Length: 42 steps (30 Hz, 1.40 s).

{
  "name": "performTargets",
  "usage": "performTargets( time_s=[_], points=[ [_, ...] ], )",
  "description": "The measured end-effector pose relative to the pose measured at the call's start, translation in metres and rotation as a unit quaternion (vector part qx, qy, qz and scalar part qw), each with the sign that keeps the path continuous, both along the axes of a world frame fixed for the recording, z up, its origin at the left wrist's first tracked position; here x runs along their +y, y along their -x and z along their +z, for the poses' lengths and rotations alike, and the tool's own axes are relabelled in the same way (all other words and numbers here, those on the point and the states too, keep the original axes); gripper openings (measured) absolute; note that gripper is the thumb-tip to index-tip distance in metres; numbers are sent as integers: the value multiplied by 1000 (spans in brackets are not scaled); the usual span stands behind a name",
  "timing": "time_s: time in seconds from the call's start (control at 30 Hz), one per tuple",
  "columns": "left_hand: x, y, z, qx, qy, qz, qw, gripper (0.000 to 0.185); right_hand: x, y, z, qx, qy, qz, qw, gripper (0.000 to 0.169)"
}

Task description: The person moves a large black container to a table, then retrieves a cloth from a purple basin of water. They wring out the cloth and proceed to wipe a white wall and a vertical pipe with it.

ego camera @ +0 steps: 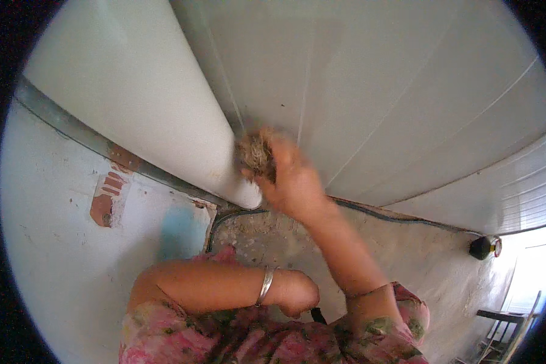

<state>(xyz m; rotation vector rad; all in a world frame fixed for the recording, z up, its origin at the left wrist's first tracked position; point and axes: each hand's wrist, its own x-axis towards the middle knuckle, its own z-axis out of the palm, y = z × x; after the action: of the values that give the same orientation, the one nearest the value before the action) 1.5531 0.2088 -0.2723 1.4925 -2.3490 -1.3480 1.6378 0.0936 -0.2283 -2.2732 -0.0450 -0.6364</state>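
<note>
My right hand (289, 175) is raised at the middle of the view, its fingers curled round a wad of tangled brown fibre (257, 154). The hand and wad are blurred. They are close to the lower end of a thick white column or pipe (164, 104) and to pale wall panels (368, 91); whether the wad touches either, I cannot tell. My left hand (298, 291), below a silver-coloured bracelet, is drawn in close to my body. Its fingers are mostly hidden, with a short black object (318, 315) just beneath it.
A metal strip (118, 157) runs down the left wall (63, 195), which has peeling paint. Dark cables (386, 217) run along the foot of the panels over a rough concrete floor (364, 250). To the right lie a dark rounded object (481, 248) and a dark-framed chair (505, 318).
</note>
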Motion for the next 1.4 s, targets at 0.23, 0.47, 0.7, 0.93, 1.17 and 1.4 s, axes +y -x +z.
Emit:
performTargets(
  time_s=[0.23,0.47,0.7,0.93,1.17,1.4],
  points=[
    [-18,-4,31,2,-14,-32,999,19,-68,-44,158,-474,357,-112,797,30],
    [-20,-1,33,15,-9,-30,999,21,-55,-35,-14,-221,482,111,841,22],
    [5,2,35,75,35,40,996,18,-86,9,-201,-16,610,191,769,23],
    [4,16,38,63,-52,-26,996,16,-125,43,-137,-13,591,137,795,23],
    [-17,15,58,29,-56,-18,998,18,-183,69,139,-273,572,-215,743,35],
    [-30,16,52,34,-37,-42,998,21,-158,63,105,-275,545,-180,771,38]
  ],
)
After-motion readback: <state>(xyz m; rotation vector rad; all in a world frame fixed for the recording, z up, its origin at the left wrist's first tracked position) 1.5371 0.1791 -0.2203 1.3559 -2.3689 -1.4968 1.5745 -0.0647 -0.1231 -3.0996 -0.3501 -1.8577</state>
